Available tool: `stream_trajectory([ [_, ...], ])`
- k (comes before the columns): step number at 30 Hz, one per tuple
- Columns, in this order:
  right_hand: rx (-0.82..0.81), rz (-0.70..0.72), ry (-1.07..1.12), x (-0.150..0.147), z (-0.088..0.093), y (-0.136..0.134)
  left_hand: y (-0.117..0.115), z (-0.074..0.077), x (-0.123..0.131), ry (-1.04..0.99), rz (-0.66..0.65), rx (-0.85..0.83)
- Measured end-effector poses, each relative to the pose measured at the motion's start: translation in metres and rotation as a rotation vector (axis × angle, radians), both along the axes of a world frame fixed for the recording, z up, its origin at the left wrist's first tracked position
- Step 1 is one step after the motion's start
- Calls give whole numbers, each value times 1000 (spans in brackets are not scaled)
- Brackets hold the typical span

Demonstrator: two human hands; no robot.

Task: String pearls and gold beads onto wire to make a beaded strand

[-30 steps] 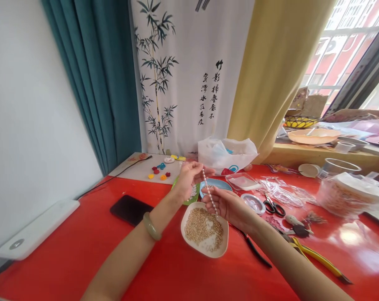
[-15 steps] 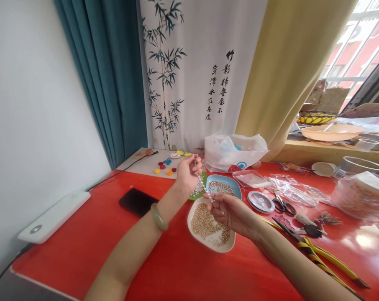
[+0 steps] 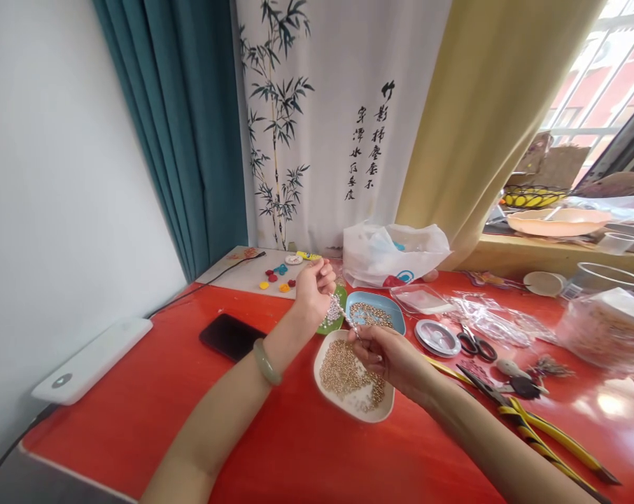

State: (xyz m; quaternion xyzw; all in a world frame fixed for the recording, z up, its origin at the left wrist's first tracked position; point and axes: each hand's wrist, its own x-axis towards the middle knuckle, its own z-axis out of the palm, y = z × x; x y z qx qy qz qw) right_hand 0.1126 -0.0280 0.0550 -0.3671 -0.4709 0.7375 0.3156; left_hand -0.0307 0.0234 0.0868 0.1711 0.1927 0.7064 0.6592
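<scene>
A short string of beads (image 3: 344,315) stretches slantwise between my two hands. My left hand (image 3: 317,285) is closed on its upper end, a green bangle (image 3: 266,362) around that wrist. Lower and to the right, my right hand (image 3: 376,350) pinches the other end between thumb and fingers. Under the right hand sits a white dish (image 3: 326,392) of gold beads. A blue dish (image 3: 397,313) with gold beads stands behind it, and a green dish (image 3: 341,323) of whitish beads is partly hidden by my left hand.
At the right lie black scissors (image 3: 477,344), a thread spool (image 3: 437,339) and yellow-black pliers (image 3: 527,427). A phone (image 3: 233,337) lies left of my left arm. A white plastic bag (image 3: 385,245) stands at the back, clear plastic packets (image 3: 498,318) to its right.
My right hand has shifted slightly, with its fingers curled closer on the lower end of the bead string. My left hand stays almost in place.
</scene>
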Motion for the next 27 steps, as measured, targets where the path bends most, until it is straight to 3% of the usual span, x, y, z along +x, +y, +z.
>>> stream_trajectory([
  [6, 109, 25, 44, 1, -2, 0, -4, 5, 3, 39, -41, -25],
  [15, 225, -49, -83, 4, 3, 2, -5, 5, 4, 38, -73, -6],
  [22, 213, 111, 7, 7, 3, 7, -8, 7, 8, 44, -129, -2],
  [27, 130, 70, -1, 9, 4, 8, -7, 6, 8, 63, -149, -5],
])
